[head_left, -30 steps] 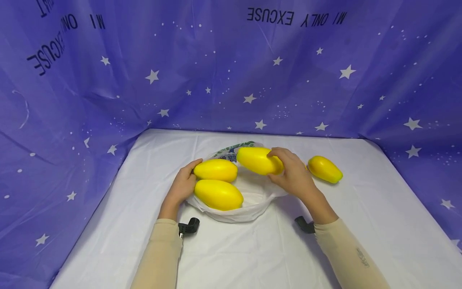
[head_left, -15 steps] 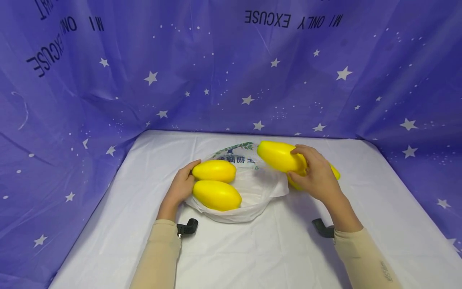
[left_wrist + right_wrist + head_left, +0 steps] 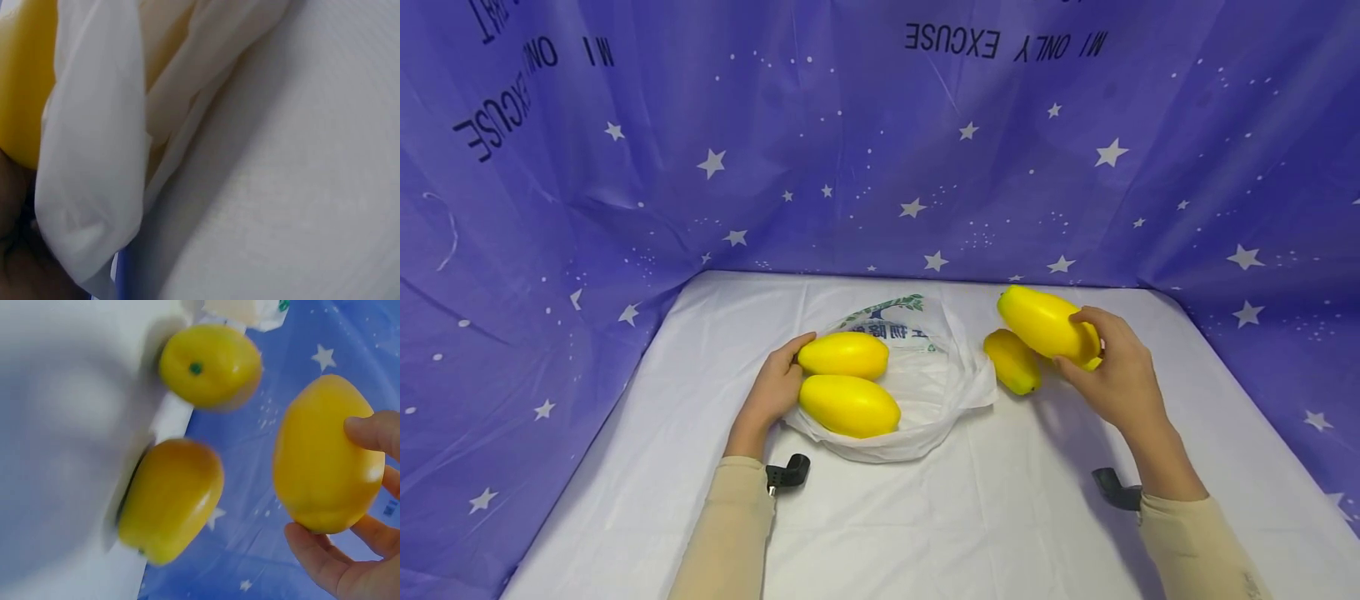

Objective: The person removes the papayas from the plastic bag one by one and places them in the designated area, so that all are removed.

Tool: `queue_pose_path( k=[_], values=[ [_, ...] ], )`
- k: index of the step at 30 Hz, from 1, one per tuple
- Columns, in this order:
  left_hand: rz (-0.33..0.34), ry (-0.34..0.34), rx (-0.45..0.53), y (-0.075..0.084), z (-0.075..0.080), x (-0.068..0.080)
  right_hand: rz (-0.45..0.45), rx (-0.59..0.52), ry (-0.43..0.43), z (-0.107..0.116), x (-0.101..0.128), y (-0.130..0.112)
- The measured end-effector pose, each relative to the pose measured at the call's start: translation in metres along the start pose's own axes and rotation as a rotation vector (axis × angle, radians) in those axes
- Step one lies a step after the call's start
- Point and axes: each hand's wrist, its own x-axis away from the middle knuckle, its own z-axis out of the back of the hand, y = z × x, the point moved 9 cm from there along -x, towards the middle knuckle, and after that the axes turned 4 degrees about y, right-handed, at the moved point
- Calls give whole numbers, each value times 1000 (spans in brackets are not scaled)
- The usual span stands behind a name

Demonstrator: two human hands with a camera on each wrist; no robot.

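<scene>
My right hand (image 3: 1116, 367) grips a yellow papaya (image 3: 1045, 323) by one end and holds it in the air, right of the plastic bag. Below it a second papaya (image 3: 1012, 362) lies on the table beside the bag. A third papaya (image 3: 175, 503) also lies there, mostly hidden in the head view by the hand. At the left side, my left hand (image 3: 775, 383) holds the rim of the white plastic bag (image 3: 928, 400); its fingers are largely hidden. Two more papayas, one behind (image 3: 844, 355) and one in front (image 3: 850, 406), lie side by side at the bag's mouth.
A white cloth covers the table (image 3: 925, 533). Purple curtains (image 3: 850, 150) with white stars and lettering enclose its back and sides. A black wrist-camera mount (image 3: 788, 472) juts from the left wrist, another (image 3: 1116, 490) from the right.
My right hand has carried its papaya rightward, from over the bag to above the table on the right. My left hand and the two papayas at the bag's mouth stay in place.
</scene>
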Motion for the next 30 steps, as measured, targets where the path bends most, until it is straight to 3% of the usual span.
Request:
queue_pose_path(
  k=[7, 16, 21, 30],
  values=[
    [4, 0, 4, 0, 0, 1, -78, 69, 50, 19, 10, 30],
    [-16, -3, 21, 1, -2, 1, -253, 131, 81, 37, 31, 78],
    [-10, 3, 12, 1, -1, 0, -379, 144, 46, 41, 43, 105],
    [-6, 4, 24, 1, 0, 1, -470, 173, -65, 34, 57, 137]
  ],
)
